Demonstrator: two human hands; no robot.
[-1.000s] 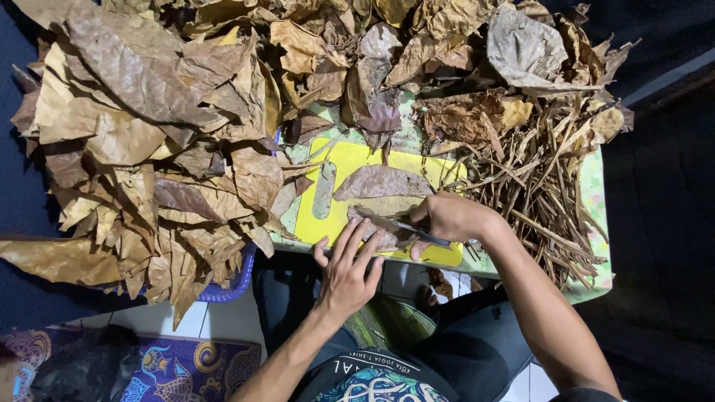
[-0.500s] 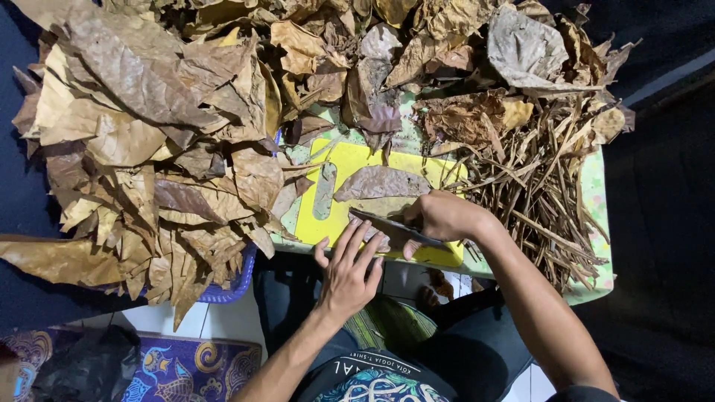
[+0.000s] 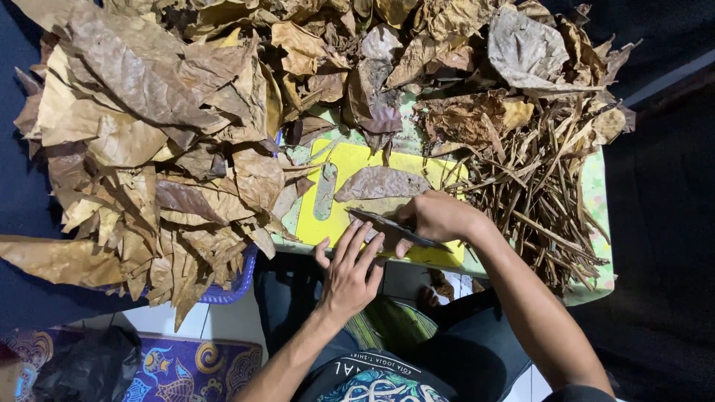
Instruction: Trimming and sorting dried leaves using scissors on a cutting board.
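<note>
1. Head view, the thing in hand: a dry brown leaf (image 3: 381, 183), flat and pointed at both ends, lies on the yellow plastic cutting board (image 3: 350, 160) near the front edge of the green table (image 3: 596, 201).

2. Head view, the hands: the right hand (image 3: 436, 217) is closed around a dark-handled knife (image 3: 395, 229), its blade lying along the leaf's near edge. The left hand (image 3: 350, 272) rests at the board's front edge with fingers spread, holding nothing.

3. Head view, handling: the leaf looks very light, thin and brittle, likely to crack if bent or pinched hard. It is best pressed flat with open fingers near the middle rib, or lifted by the stalk end.

4. Head view, surroundings: a big heap of dry tan leaves (image 3: 149, 134) covers the table's left side and overhangs a blue basket (image 3: 231, 286). A pile of bare brown leaf stalks (image 3: 536, 193) fills the right side.

5. Against the earlier frame: the right hand and knife sit slightly further right along the leaf, the left hand's fingers are a little closer to the blade, and the heaps are unchanged.
</note>
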